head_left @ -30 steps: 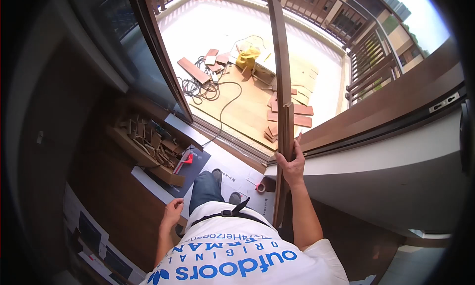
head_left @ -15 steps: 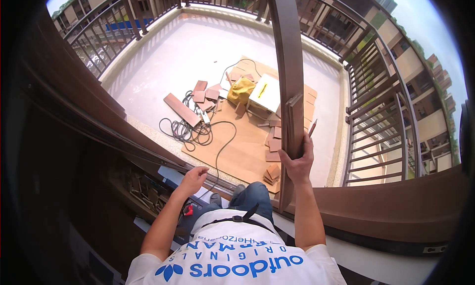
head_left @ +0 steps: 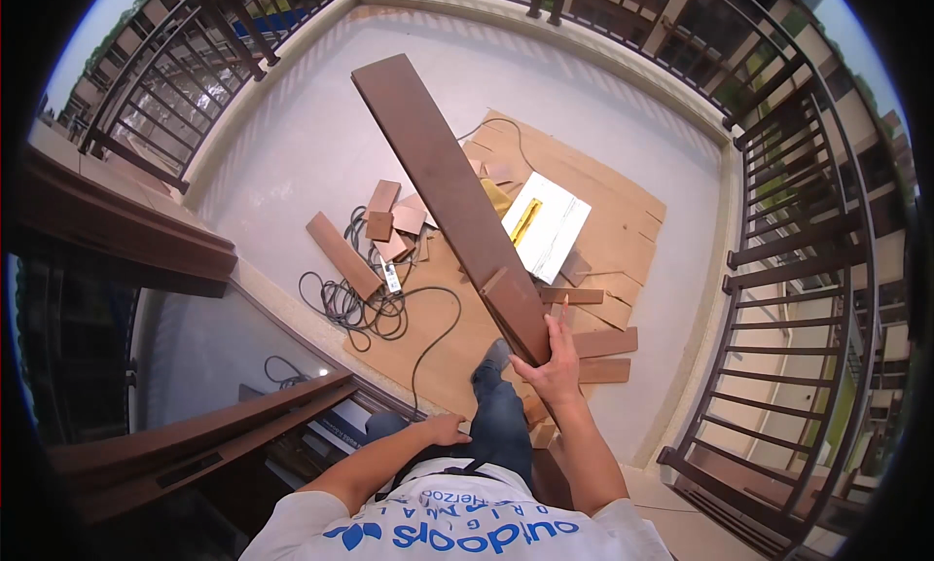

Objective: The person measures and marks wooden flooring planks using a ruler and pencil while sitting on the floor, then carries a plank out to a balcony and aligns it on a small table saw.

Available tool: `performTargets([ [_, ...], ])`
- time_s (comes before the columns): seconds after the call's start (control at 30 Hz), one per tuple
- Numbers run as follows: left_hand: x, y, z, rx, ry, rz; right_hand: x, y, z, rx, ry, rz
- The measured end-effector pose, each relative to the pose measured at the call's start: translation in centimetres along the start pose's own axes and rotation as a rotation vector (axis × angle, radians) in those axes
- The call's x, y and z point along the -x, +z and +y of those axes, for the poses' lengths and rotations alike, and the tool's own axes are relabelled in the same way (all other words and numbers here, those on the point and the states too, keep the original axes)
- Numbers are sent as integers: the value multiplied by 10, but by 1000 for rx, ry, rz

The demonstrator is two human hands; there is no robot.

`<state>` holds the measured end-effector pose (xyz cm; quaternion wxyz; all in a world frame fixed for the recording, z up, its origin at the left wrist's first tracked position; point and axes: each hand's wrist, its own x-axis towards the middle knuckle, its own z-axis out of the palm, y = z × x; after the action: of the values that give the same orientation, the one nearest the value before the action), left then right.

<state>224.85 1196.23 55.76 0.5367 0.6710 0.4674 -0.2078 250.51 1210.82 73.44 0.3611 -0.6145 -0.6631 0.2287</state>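
A long dark brown plank [head_left: 428,162] slants up and to the left from my right hand [head_left: 555,368], which is closed around its near end. A short piece of the same board [head_left: 514,296] lies against the plank near that hand. From between the fingers of the same hand sticks a pencil [head_left: 565,309]. My left hand [head_left: 445,430] is low in front of my body beside my thigh, with its fingers curled and nothing visible in them.
Cardboard [head_left: 623,201] covers part of the balcony floor. On it stand a white-topped box-shaped thing [head_left: 553,225] and several board offcuts [head_left: 605,342]. A coiled black cable [head_left: 350,313] lies at left. Railings [head_left: 788,298] enclose the balcony; a brown door frame [head_left: 204,430] is at near left.
The plank has tipped from nearly upright to leaning far left, and my right hand has moved slightly left and down with it. My left hand has dropped toward my thigh. The view has shifted onto the balcony.
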Motion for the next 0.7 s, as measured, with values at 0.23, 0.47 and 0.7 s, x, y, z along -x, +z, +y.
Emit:
performTargets([
  [0.23, -93, -49, 47, 105, 355, -561, -114, 7, 151, 179, 214, -259],
  [0.47, -141, -204, 5, 304, 480, -654, -196, 57, 332, 386, 391, -416],
  [0.7, -502, -450, -108, 17, 493, 573, -266, 160, 552, 508, 392, -471],
])
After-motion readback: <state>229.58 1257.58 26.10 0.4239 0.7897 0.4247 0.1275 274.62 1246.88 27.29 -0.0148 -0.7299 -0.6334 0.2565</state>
